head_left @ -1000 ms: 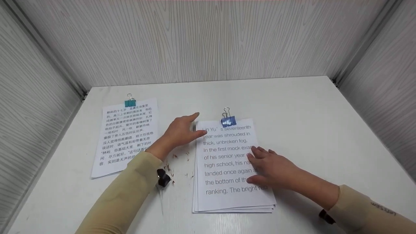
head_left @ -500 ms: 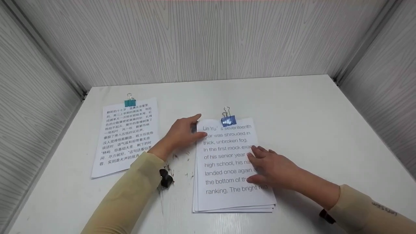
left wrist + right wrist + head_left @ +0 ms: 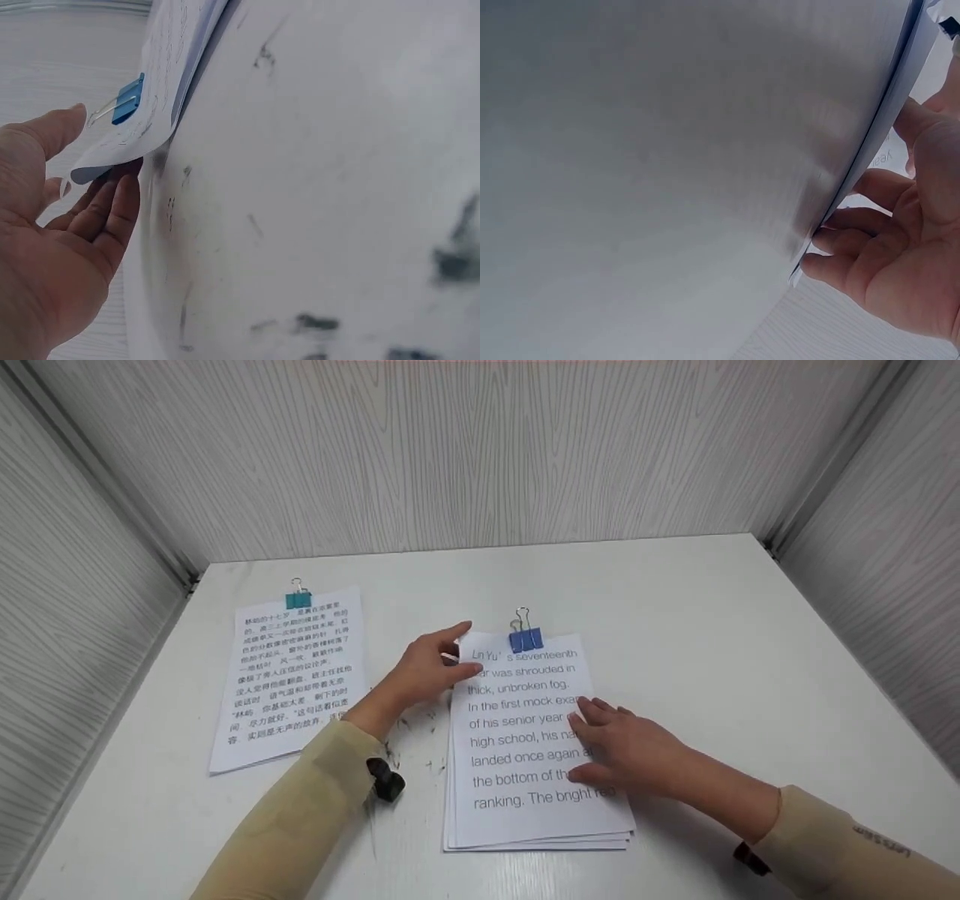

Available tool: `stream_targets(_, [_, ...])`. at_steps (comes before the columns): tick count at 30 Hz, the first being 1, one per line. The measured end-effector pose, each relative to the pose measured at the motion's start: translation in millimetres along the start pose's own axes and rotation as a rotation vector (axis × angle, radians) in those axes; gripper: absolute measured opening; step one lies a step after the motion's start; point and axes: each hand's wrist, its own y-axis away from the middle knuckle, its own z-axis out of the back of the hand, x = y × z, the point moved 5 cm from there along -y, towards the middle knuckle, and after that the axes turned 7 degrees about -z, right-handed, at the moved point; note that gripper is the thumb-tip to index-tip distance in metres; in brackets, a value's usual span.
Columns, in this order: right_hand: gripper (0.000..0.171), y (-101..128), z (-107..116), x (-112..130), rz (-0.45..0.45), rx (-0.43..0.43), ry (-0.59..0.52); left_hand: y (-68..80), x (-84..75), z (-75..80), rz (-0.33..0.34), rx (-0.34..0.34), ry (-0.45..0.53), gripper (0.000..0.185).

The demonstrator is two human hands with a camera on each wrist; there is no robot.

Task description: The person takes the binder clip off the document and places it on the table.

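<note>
At frame centre, we are pinning the English stack (image 3: 536, 750) with our right hand (image 3: 626, 750), fingers flat, so it is not sliding. Our left hand (image 3: 427, 669) is lifting its upper-left corner, fingers underneath, thumb above, beside the blue binder clip (image 3: 526, 640).

At the left of the head view a second sheaf of paper (image 3: 291, 675), printed in Chinese characters, lies flat on the white table (image 3: 675, 607), a teal binder clip (image 3: 298, 598) on its top edge. Small dark specks (image 3: 420, 720) dot the tabletop at centre. Grey wood-grain walls (image 3: 480, 450) enclose the table.
</note>
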Motion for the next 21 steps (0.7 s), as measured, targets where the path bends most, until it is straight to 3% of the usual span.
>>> stream_targets(8, [0.084,2,-1,-2,0.013,-0.006,-0.003,0.1,5.2,-3.2,-0.039,0.035,0.13,0.075])
stream_targets(14, [0.085,1,-1,-1,0.01,-0.004,-0.002,-0.7,7.2,-5.8,-0.071,0.084,0.257,0.079])
stream_targets(21, [0.085,0,-1,-1,0.002,0.002,0.014,-3.2,6.0,-11.8,-0.075,0.145,0.241,0.063])
